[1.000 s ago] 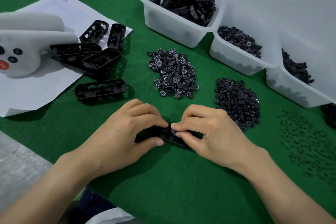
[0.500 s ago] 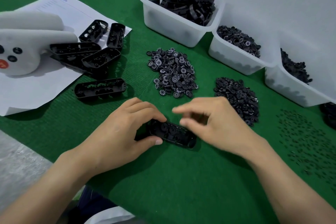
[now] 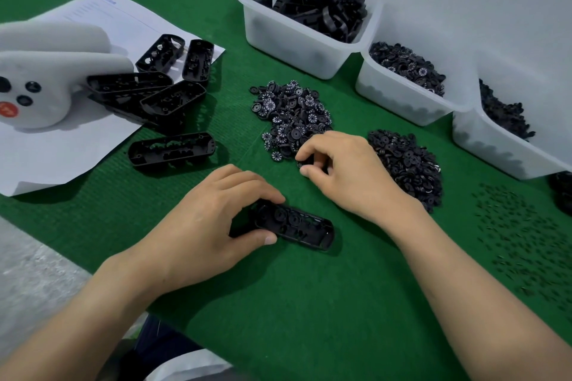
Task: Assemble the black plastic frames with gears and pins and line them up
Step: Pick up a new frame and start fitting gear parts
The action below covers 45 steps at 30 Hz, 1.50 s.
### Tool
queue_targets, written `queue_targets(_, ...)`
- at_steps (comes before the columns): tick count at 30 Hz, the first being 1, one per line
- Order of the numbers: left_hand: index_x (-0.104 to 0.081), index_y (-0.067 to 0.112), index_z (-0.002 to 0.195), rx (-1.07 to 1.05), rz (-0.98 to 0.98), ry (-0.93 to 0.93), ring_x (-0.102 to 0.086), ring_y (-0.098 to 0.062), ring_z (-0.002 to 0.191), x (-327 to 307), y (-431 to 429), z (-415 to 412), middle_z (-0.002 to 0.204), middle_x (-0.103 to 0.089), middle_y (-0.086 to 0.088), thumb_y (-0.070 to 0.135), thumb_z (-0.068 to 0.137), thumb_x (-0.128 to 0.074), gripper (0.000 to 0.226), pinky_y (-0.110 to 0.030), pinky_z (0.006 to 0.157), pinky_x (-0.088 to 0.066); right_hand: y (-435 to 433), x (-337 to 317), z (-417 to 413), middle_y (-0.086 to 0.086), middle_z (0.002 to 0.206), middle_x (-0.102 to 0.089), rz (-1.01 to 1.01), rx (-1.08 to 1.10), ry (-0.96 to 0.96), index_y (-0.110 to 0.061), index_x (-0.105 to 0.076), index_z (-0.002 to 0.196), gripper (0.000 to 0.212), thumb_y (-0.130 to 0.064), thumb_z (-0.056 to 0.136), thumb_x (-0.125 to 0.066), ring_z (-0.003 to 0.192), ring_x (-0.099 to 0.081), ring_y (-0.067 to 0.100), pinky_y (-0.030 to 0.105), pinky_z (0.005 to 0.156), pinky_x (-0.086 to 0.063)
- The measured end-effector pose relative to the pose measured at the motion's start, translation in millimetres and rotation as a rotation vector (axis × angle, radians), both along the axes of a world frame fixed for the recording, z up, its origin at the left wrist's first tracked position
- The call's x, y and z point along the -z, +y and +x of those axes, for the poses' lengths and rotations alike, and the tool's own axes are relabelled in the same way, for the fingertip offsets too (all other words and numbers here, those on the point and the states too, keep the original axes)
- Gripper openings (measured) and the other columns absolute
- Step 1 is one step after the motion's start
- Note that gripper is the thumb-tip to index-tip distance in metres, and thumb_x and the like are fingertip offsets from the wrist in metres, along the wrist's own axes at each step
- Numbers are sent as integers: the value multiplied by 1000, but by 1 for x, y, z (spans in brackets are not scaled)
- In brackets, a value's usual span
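A black plastic frame (image 3: 297,224) with gears seated in it lies on the green mat near me. My left hand (image 3: 210,219) grips its left end between thumb and fingers. My right hand (image 3: 343,167) is at the near edge of the pile of numbered gears (image 3: 291,113), its thumb and fingertips pinching a gear (image 3: 308,161) there. To the right lies a pile of plain black gears (image 3: 408,164), and small pins (image 3: 523,235) are scattered at far right. Several other frames (image 3: 154,90) lie heaped at left, one frame (image 3: 171,150) apart from them.
Three white bins stand along the back: one with black frames (image 3: 309,37), one with gears (image 3: 402,96), one with dark parts (image 3: 483,145). A white foam-covered device (image 3: 40,80) rests on paper sheets (image 3: 46,158) at left. The mat's near-left edge meets a grey surface (image 3: 28,269).
My right hand left the frame and moved up and away to the numbered gear pile, where it now pinches a gear. The left hand kept hold of the frame.
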<state>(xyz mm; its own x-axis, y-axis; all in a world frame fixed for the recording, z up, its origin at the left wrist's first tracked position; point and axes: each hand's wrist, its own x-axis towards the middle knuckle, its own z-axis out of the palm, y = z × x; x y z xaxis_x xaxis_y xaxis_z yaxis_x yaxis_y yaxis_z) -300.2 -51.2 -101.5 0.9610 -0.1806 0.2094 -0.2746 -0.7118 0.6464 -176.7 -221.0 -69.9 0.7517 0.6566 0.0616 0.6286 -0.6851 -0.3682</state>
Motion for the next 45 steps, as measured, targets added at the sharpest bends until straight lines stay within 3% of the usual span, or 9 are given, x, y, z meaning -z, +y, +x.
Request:
queue_targets(7,-60,28,109,4,-2,-3,-50,-10,101,-1,-1,1,104,-58,14,50,74,-59,42,-25,87,-39,-15,-3,-11,-14,71,-57,7,-8,175,-23,-69,88,13,-15,78,-72,54,-46,-1,17,62,-38)
queue_targets(14,-61,26,108,-2,-12,-5,-51,-10,101,-3,-1,1,103,-59,13,48,73,-62,41,-27,87,-41,-26,-9,-24,-8,74,-61,143,-51,280,-22,-67,77,12,-11,77,-71,61,-52,6,12,56,-40)
queue_targets(18,-62,26,107,-1,-26,-8,-51,-11,99,-3,-1,2,101,-59,13,49,72,-60,42,-26,86,-40,-32,-8,-31,-7,74,-61,172,-69,302,-24,-64,83,18,-8,78,-70,62,-55,8,11,56,-42)
queue_targets(24,-62,26,105,1,-54,-3,-51,-9,100,-4,0,1,101,-60,15,48,71,-62,41,-24,87,-40,-28,-7,-17,-9,75,-60,90,-7,241,-22,-66,98,22,-7,81,-68,63,-54,10,11,59,-43)
queue_targets(30,-62,28,105,-1,-56,6,-50,-6,99,-4,0,1,101,-59,16,50,71,-61,41,-19,84,-40,-23,-4,-17,-6,76,-57,31,-45,141,-18,-69,86,7,-15,80,-71,60,-51,7,19,61,-41)
queue_targets(35,-62,27,104,0,-53,6,-49,-4,98,-3,0,2,100,-59,17,49,70,-62,41,-14,83,-38,-37,-14,-33,-7,76,-57,109,-182,160,-20,-68,82,6,-18,77,-71,64,-54,8,13,59,-41)
queue_targets(39,-62,27,104,1,-53,3,-48,-4,98,-3,0,2,100,-58,19,50,70,-61,41,-15,83,-38,-41,-13,-46,-4,82,-59,14,-243,42,-19,-68,86,9,-21,78,-67,70,-57,18,38,63,-50)
queue_targets(45,-62,27,103,-1,-60,7,-49,-3,97,-5,0,2,100,-58,19,50,70,-61,41,-14,83,-38,-40,-15,-50,1,78,-61,-6,-292,-99,-14,-72,83,8,-18,77,-69,61,-58,21,36,51,-50)
